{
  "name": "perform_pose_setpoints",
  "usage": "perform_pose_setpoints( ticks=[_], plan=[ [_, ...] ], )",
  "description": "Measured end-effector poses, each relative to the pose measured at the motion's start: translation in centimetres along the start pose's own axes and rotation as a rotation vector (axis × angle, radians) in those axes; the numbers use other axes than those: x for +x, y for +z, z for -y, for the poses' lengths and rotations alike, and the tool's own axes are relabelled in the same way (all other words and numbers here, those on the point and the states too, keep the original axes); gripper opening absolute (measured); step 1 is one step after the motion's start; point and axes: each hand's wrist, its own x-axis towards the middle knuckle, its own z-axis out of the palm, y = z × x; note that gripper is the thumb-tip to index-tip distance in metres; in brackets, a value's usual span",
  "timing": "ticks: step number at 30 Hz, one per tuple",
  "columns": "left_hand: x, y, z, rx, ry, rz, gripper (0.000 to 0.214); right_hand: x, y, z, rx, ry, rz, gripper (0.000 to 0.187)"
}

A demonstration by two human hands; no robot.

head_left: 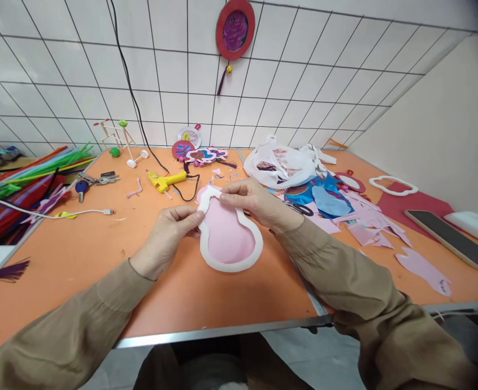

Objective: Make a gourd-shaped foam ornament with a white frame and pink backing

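Note:
A gourd-shaped pink foam piece (226,235) with a white foam border (255,250) is held just above the orange table (92,254). My left hand (166,238) pinches the border's left edge at its narrow waist. My right hand (251,201) grips the top lobe from the right, fingers closed over the white rim. Both sleeves are tan.
A yellow glue gun (166,180) lies behind the piece, its black cord running up the tiled wall. Pipe cleaners (23,184), keys (96,180) and a white cable (39,214) are at left. A plastic bag (282,162), foam scraps (361,219), scissors (298,207) and a phone (452,238) lie at right.

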Motion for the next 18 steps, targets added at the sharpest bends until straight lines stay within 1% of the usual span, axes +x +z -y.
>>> perform_pose_setpoints(
  ticks=[3,5,10,13,18],
  plan=[
    [-0.1,-0.1,-0.1,0.061,0.019,0.001,0.022,-0.1,0.2,0.2,-0.050,-0.051,-0.021,0.035],
    [-0.3,0.0,-0.3,0.112,0.038,0.010,0.020,-0.2,0.4,0.3,-0.060,-0.082,-0.046,0.029],
    [-0.9,0.4,-0.6,0.215,0.099,0.038,0.018,-0.5,0.8,0.3,-0.090,-0.143,-0.045,0.018],
    [-1.0,0.6,-0.7,0.244,0.110,0.054,0.019,-0.6,1.1,0.4,-0.093,-0.164,-0.088,0.015],
    [-1.1,0.7,-0.6,0.265,0.126,0.029,0.019,-0.7,1.3,0.5,-0.118,-0.165,-0.142,0.016]
  ],
)
